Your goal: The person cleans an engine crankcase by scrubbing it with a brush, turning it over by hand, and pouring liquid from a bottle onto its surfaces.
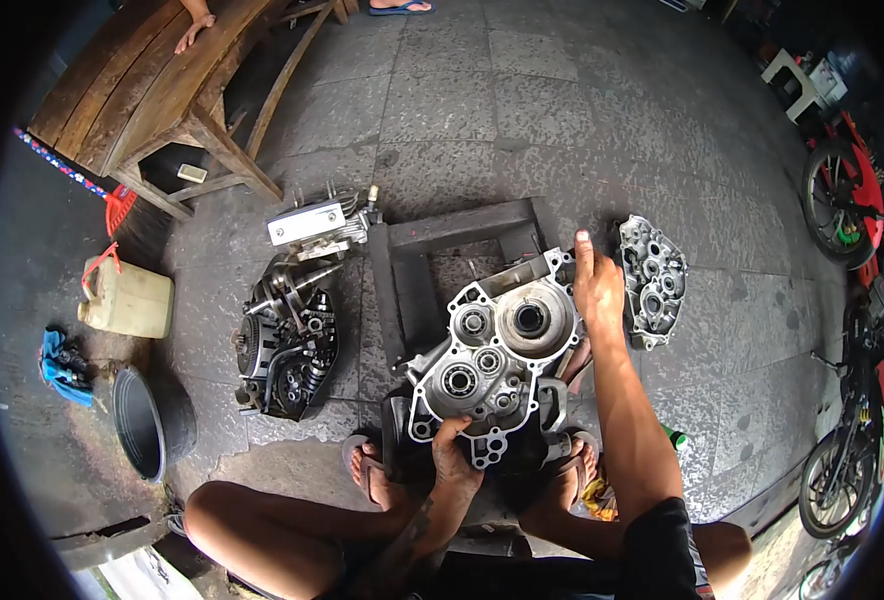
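Observation:
A silver engine crankcase half (552,372) is held tilted in front of me, its open inner side with several bearings facing up. My left hand (455,462) grips its lower edge, thumb over the rim. At the upper right edge, my right hand (599,292) is closed around the casing with the thumb pointing up; its other fingers are partly hidden. Beneath the casing stands a dark wooden frame (452,217), partly covered by it. A second silver engine casing (652,283) lies on the floor to the right.
Left on the floor are a cylinder head (312,226), a pile of engine parts (287,350), a jerrycan (137,293) and a black bucket (140,425). A wooden bench (152,85) bears another person's hand (195,32). Motorcycles (852,450) stand along the right.

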Motion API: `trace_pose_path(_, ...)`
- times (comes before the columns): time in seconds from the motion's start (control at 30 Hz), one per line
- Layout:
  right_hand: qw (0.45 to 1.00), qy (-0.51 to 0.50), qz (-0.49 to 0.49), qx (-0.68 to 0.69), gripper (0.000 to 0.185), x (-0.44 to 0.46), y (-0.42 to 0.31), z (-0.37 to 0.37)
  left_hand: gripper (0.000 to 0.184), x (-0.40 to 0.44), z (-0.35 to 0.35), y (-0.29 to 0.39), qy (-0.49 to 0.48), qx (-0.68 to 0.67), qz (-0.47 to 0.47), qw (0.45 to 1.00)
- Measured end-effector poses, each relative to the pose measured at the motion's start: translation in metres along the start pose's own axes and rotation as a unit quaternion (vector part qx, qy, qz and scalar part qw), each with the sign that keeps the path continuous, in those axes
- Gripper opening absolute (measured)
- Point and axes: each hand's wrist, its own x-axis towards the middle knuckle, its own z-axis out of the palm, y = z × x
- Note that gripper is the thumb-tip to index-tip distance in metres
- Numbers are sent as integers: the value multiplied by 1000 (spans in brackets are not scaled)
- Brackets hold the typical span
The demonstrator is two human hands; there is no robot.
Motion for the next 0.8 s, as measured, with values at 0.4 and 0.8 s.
trace_pose_path(0.4, 962, 166, 175, 128, 39, -74, 115, 12, 32, 13, -17, -1, 47, 99, -12, 994)
trace_pose_path(0.8, 953, 175, 166, 186, 29, -113, 132, 35, 56, 13, 6, 0, -18, 33, -58, 998)
